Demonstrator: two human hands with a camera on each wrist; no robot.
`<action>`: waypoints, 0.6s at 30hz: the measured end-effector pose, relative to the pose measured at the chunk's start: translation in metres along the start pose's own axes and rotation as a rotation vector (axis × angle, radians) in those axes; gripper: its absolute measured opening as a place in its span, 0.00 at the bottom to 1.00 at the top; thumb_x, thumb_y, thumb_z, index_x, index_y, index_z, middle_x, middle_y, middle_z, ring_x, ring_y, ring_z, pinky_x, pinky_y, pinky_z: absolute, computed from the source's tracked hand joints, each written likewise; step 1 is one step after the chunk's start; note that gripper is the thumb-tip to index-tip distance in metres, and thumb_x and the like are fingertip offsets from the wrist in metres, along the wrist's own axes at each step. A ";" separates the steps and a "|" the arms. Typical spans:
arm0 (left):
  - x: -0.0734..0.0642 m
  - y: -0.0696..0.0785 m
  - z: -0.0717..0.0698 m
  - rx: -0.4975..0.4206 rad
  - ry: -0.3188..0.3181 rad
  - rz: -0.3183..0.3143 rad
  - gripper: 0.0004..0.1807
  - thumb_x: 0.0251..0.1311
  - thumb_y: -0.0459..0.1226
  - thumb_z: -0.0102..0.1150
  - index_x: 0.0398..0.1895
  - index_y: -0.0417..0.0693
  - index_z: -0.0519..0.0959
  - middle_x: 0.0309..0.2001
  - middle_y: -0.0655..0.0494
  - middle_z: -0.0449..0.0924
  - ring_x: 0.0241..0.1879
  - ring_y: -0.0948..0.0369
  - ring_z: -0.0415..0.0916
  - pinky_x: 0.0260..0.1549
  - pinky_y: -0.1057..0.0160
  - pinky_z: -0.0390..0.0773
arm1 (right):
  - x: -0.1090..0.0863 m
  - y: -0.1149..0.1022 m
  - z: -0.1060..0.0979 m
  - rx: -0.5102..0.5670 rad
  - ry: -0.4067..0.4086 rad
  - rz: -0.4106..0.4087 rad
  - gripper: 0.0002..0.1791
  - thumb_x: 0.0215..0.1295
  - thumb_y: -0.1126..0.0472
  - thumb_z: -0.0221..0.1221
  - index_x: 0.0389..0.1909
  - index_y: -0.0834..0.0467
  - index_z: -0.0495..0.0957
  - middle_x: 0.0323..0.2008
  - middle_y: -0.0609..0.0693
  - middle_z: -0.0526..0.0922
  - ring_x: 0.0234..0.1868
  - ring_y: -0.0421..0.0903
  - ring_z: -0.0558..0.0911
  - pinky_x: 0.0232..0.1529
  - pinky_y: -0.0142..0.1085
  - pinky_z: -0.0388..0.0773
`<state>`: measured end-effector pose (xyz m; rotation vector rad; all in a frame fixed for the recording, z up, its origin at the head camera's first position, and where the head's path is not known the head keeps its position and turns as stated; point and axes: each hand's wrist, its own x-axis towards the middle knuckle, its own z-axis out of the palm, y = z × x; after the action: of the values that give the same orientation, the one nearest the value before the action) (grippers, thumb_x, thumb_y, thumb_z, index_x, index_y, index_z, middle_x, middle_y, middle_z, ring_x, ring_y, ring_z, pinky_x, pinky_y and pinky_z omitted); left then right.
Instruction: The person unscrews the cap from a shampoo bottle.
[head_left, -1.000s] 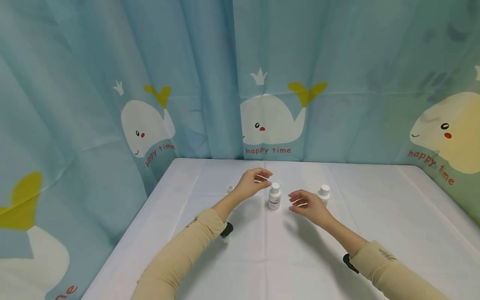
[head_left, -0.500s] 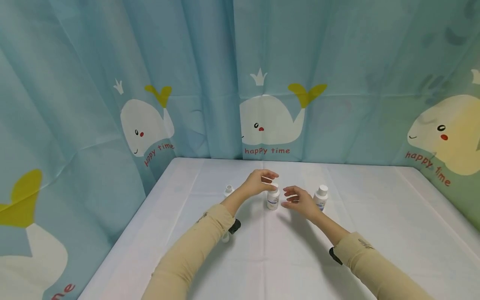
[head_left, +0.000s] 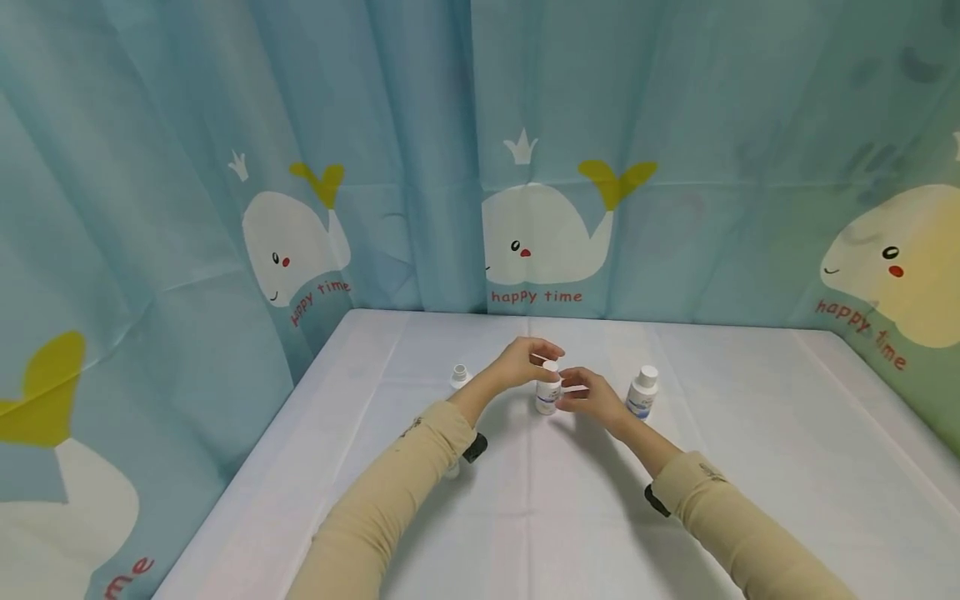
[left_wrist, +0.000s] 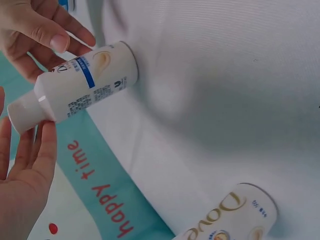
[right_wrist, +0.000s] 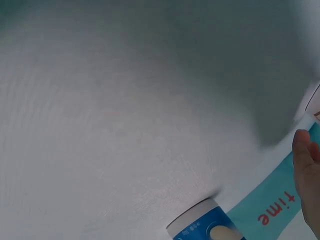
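Observation:
A white capped Dove bottle [head_left: 547, 400] stands upright mid-table between both hands. My left hand [head_left: 521, 364] is at its cap from the left and above; in the left wrist view, straight fingers [left_wrist: 46, 147] touch near the cap's base, and the cap is not gripped. My right hand [head_left: 595, 397] curves loosely beside the bottle's body; its thumb [left_wrist: 60, 42] appears clear of the label, and the other fingers are partly behind the bottle. In the right wrist view, only the edge of the right hand [right_wrist: 307, 177] shows.
A second capped bottle [head_left: 642, 393] with a blue label stands right. At left, another white bottle [head_left: 460, 375] shows an uncapped neck, partly behind my left forearm. A small white thing [head_left: 452, 472] lies half hidden under that arm. A whale-print curtain [head_left: 420, 167] hangs behind the table.
My right hand has moved left, away from the right bottle, up to the middle one. My left hand has shifted slightly right onto the cap area. The middle bottle stays in place.

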<state>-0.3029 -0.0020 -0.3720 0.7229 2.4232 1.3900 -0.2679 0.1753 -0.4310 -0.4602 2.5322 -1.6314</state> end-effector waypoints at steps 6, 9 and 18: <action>0.000 -0.004 0.001 0.008 0.000 -0.015 0.18 0.57 0.28 0.61 0.52 0.36 0.77 0.53 0.43 0.79 0.48 0.52 0.78 0.47 0.65 0.79 | 0.002 -0.005 0.006 0.036 -0.021 0.026 0.28 0.60 0.69 0.60 0.58 0.76 0.62 0.55 0.74 0.70 0.54 0.67 0.75 0.56 0.49 0.76; -0.003 0.000 0.000 0.016 0.002 0.001 0.17 0.58 0.27 0.60 0.51 0.34 0.78 0.52 0.41 0.79 0.46 0.52 0.78 0.46 0.66 0.80 | 0.003 -0.008 0.010 0.034 -0.010 0.020 0.27 0.59 0.70 0.61 0.56 0.76 0.64 0.53 0.74 0.72 0.53 0.67 0.77 0.55 0.49 0.77; -0.001 -0.004 0.002 0.002 0.031 -0.008 0.15 0.57 0.28 0.61 0.49 0.34 0.79 0.50 0.40 0.80 0.43 0.56 0.79 0.43 0.68 0.80 | 0.006 -0.005 0.015 -0.035 0.053 0.020 0.24 0.57 0.68 0.63 0.53 0.75 0.68 0.49 0.72 0.76 0.48 0.63 0.80 0.51 0.47 0.79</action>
<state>-0.3021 -0.0023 -0.3761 0.6956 2.4487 1.4065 -0.2692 0.1582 -0.4329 -0.3987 2.5988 -1.6157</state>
